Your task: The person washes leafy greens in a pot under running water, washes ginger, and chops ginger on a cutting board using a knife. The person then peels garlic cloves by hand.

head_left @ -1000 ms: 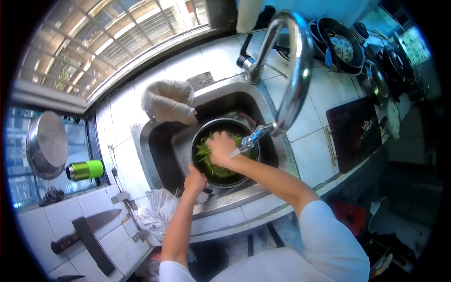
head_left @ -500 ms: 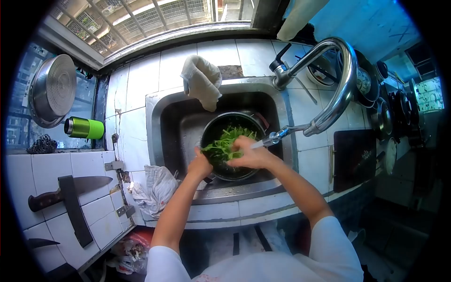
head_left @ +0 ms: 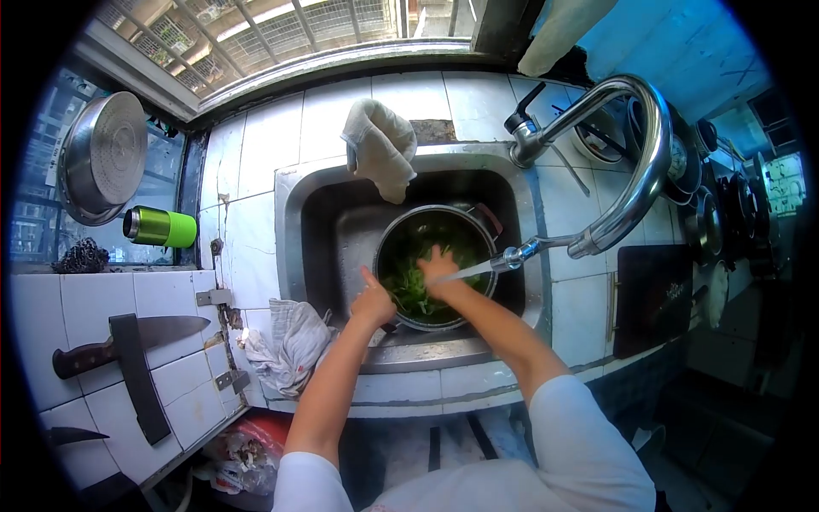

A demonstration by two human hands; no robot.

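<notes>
A metal pot [head_left: 381, 247] stands in the sink, filled with water and leafy greens [head_left: 414, 294]. My left hand [head_left: 373, 302] is at the pot's lower left rim, by its dark handle. One finger stretches forward outside the rim while the others curl at the edge. Inside the pot, my right hand [head_left: 438, 268] lies over the greens with its fingers spread, their tips partly under water. Water runs from the faucet [head_left: 653, 162] nozzle onto this hand. Most of the greens lie low in the dark water.
A cloth [head_left: 380, 149] hangs over the sink's [head_left: 286, 247] back edge, and a crumpled rag [head_left: 286, 350] lies at its front left corner. Knives [head_left: 171, 331] sit in a rack at left. A green flask [head_left: 162, 228] stands beyond; a dark board [head_left: 653, 299] is at right.
My right hand has lowered into the pot and its fingers have spread. The greens it was lifting have sunk into the water. My left hand stays at the rim, one finger now straighter.
</notes>
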